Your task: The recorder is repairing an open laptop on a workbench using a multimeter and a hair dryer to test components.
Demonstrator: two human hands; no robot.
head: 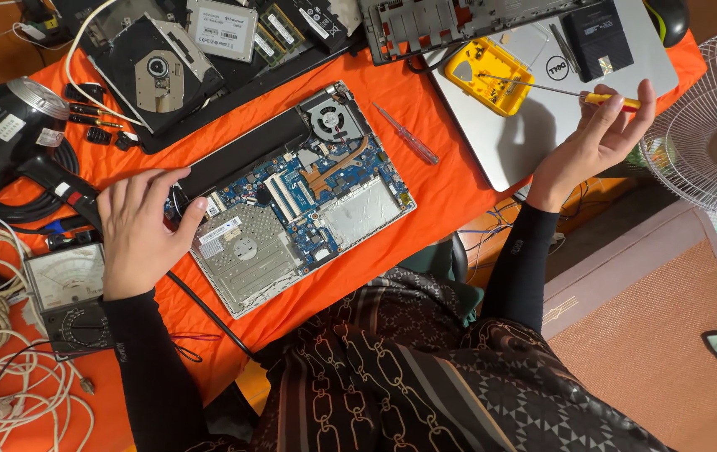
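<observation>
While my right hand (594,138) pinches the yellow-handled screwdriver (555,90) and my left hand (139,230) lies flat and empty on the opened laptop (291,197), I judge a slip could gouge the bare board under my left fingers.

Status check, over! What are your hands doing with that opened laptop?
Left hand flat on the opened laptop's edge. Right hand holds a yellow-handled screwdriver over the yellow parts tray. Second screwdriver lies beside the laptop.

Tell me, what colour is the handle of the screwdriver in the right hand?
Yellow; the screwdriver in the right hand shows in the head view.
</observation>
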